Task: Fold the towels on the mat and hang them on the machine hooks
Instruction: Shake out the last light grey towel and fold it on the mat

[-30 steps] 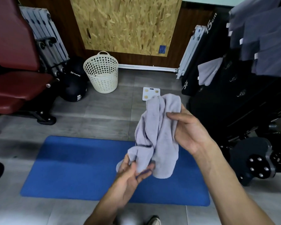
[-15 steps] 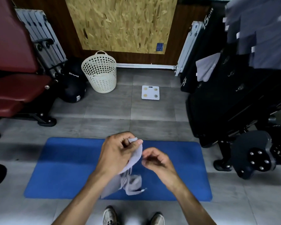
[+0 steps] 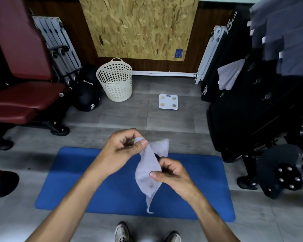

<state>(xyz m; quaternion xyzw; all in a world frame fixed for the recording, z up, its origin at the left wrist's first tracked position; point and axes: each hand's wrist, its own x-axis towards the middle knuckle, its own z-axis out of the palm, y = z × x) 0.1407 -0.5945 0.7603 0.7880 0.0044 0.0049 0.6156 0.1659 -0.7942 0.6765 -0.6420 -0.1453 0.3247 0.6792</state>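
A small pale grey towel (image 3: pixel 148 170) hangs in the air above the blue mat (image 3: pixel 98 186). My left hand (image 3: pixel 122 151) pinches its top corner between thumb and fingers. My right hand (image 3: pixel 170 173), lower and to the right, grips the towel's right edge. The towel's bottom end dangles in a thin tail over the mat. On the right, the black machine (image 3: pixel 252 110) carries several dark grey towels (image 3: pixel 287 35) hung high up and one lighter grey towel (image 3: pixel 230 75) lower down.
A cream perforated laundry basket (image 3: pixel 115 81) and a white bathroom scale (image 3: pixel 168 101) stand on the grey tiled floor beyond the mat. A dark red bench (image 3: pixel 23 95) and black medicine balls (image 3: pixel 88 100) fill the left side. My shoes (image 3: pixel 122 233) touch the mat's near edge.
The towel came down from chest height to low over the mat. My left hand rose to take its top corner, and my right hand has closed on its right edge.
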